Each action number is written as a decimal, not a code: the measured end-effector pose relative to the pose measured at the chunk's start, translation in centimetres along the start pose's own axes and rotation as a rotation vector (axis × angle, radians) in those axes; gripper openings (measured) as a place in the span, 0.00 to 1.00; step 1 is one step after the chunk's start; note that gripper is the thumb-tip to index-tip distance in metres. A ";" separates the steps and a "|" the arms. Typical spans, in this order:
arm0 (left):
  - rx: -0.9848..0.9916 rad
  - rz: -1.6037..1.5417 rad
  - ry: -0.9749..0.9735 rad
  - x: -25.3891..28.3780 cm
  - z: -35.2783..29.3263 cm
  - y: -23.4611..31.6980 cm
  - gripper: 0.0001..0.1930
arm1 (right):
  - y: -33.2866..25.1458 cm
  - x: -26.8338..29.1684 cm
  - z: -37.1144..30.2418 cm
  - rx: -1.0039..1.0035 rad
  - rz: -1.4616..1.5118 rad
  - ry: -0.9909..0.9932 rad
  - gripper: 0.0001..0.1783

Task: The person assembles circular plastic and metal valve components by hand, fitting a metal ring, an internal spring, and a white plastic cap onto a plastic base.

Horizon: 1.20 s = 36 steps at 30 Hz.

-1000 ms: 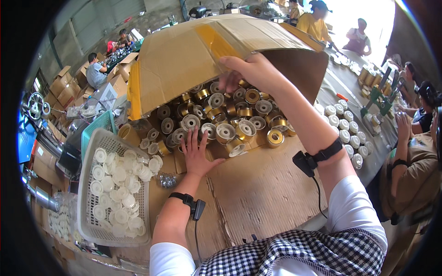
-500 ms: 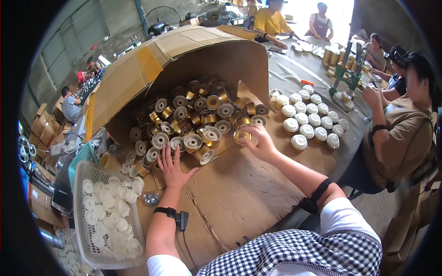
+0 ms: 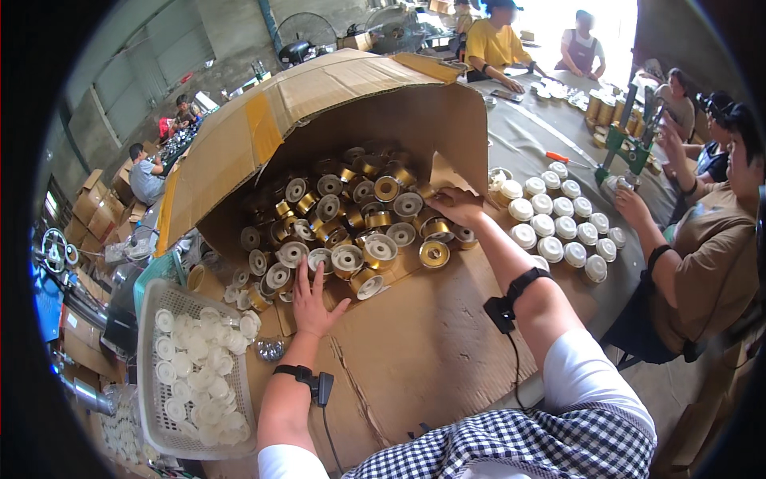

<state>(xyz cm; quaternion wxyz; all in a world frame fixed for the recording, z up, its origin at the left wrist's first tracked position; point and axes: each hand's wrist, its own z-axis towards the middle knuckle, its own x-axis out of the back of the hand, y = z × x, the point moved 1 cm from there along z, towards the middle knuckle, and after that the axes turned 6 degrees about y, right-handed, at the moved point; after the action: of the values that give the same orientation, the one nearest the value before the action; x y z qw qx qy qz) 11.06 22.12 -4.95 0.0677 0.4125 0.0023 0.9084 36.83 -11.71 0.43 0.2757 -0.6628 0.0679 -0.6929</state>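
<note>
A heap of gold spools with pale round flanges (image 3: 347,257) spills from a cardboard box (image 3: 375,112) lying on its side. My left hand (image 3: 317,310) rests at the heap's front edge, fingers spread, fingertips against the nearest spools. At the heap's right side, my right hand (image 3: 461,207) has its fingers bent together among the spools; what they grip is hidden. Just below it, a single gold spool (image 3: 434,254) stands on the flattened cardboard (image 3: 423,335), its open gold end facing up.
To the left stands a pale basket (image 3: 149,383) of white plastic caps. Several white-capped pieces (image 3: 565,227) stand in rows at right. Beyond them are an orange screwdriver (image 3: 562,158) and a green hand press (image 3: 626,148). A co-worker (image 3: 714,239) sits close on the right.
The gold spool that my right hand held now stands on the cardboard. That hand has moved up and right into the heap. My left hand stays at the heap's front.
</note>
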 end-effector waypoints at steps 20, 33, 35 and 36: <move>0.197 -0.444 -0.070 0.9 5.9 10.5 0.34 | -2.6 -3.2 -14.8 0.475 0.246 0.119 0.36; 0.376 -0.638 -0.001 9.3 -5.1 16.0 0.21 | -2.6 -1.6 -23.4 0.460 0.342 0.027 0.35; 0.400 -0.604 -0.052 9.8 -6.2 15.9 0.20 | -2.3 -2.6 -22.9 0.493 0.183 0.255 0.37; 0.423 -0.566 -0.102 9.9 -6.8 15.9 0.19 | -2.2 -2.9 -23.0 0.491 0.181 0.256 0.37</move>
<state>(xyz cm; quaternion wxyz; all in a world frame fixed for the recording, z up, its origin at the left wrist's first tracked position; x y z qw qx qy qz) -2.41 7.97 -1.05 0.2299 0.4451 0.3011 0.8114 14.09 -14.69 -3.71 0.4777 -0.4747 -0.0091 -0.7392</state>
